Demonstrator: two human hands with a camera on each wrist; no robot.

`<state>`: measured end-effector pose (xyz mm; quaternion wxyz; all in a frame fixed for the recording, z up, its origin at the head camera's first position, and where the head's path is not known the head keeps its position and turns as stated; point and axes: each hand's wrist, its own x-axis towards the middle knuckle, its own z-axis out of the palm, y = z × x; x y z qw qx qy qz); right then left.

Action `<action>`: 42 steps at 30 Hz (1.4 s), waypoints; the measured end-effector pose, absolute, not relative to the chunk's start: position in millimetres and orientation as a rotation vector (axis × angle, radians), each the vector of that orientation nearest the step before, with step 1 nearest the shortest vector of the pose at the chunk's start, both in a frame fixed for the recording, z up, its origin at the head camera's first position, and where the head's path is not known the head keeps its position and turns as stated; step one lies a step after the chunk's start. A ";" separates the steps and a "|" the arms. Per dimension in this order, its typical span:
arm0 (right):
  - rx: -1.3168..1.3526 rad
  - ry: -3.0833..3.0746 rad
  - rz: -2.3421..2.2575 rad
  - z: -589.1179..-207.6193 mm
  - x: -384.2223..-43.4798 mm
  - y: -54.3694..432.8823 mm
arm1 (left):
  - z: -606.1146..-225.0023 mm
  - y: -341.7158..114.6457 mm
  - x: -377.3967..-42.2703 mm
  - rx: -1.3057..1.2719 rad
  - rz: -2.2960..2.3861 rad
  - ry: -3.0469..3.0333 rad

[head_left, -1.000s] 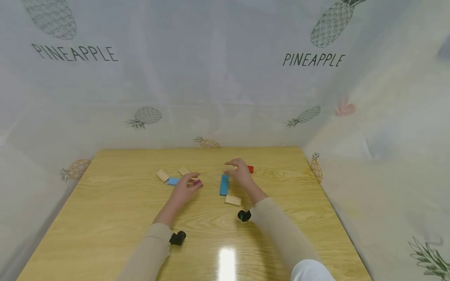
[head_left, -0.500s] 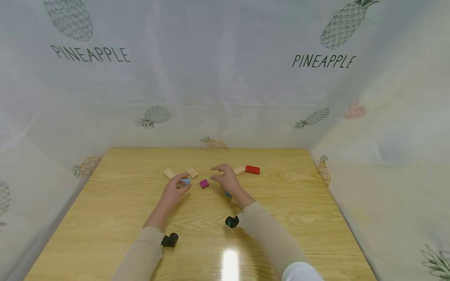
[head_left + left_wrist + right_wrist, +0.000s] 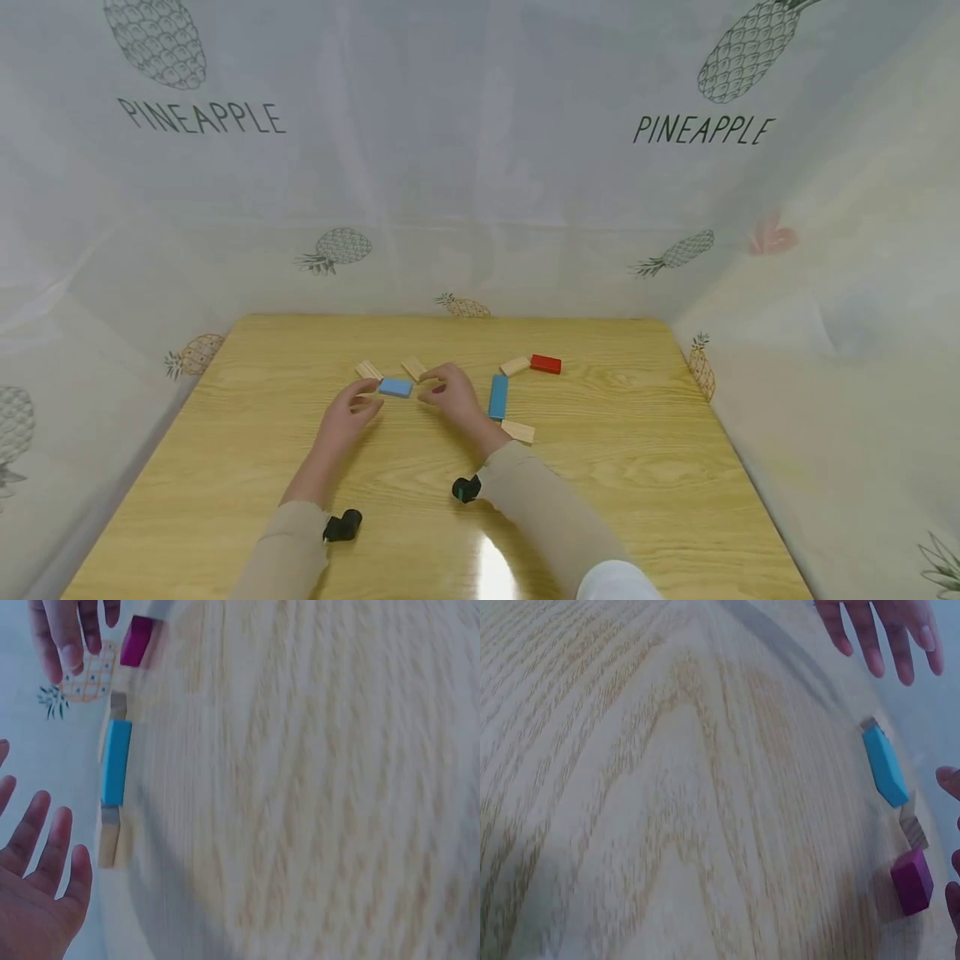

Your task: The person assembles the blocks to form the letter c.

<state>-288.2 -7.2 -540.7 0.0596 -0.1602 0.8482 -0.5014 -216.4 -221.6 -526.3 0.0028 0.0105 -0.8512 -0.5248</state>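
My left hand (image 3: 347,419) is held with its fingers apart and relaxed, just left of a light blue wooden block (image 3: 395,387). Between its fingers there is nothing. My right hand (image 3: 456,400) hovers with spread fingers at a purple block (image 3: 136,641), which it mostly covers in the head view. The right wrist view shows the purple block (image 3: 912,882) on the table, with the right fingers (image 3: 952,898) beside it. Two plain wooden blocks, one on the left (image 3: 369,370) and one in the middle (image 3: 413,369), lie behind the light blue one.
On the right lie a darker blue block (image 3: 498,397), a plain block (image 3: 517,431) at its near end, another plain block (image 3: 515,366) and a red block (image 3: 546,364). A pineapple-printed curtain (image 3: 465,183) hangs behind the wooden table (image 3: 615,467).
My left hand has drawn back leftward from the purple block, past the light blue one. The right hand has moved left from near the red block to the purple block. The head view has shifted slightly.
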 end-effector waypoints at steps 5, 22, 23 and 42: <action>-0.503 2.615 -1.476 -545.9 -289.8 -17.8 | -526.6 -231.5 -210.6 0.033 -1.616 -2.674; -0.532 2.893 -1.144 -560.5 -296.1 -42.5 | -527.1 -247.3 -203.7 0.088 -1.614 -2.659; -0.538 2.905 -1.127 -561.0 -296.5 -43.3 | -527.3 -247.9 -203.6 0.090 -1.615 -2.659; -0.644 3.022 -0.939 -563.9 -300.6 -50.9 | -529.6 -255.5 -204.8 0.120 -1.629 -2.658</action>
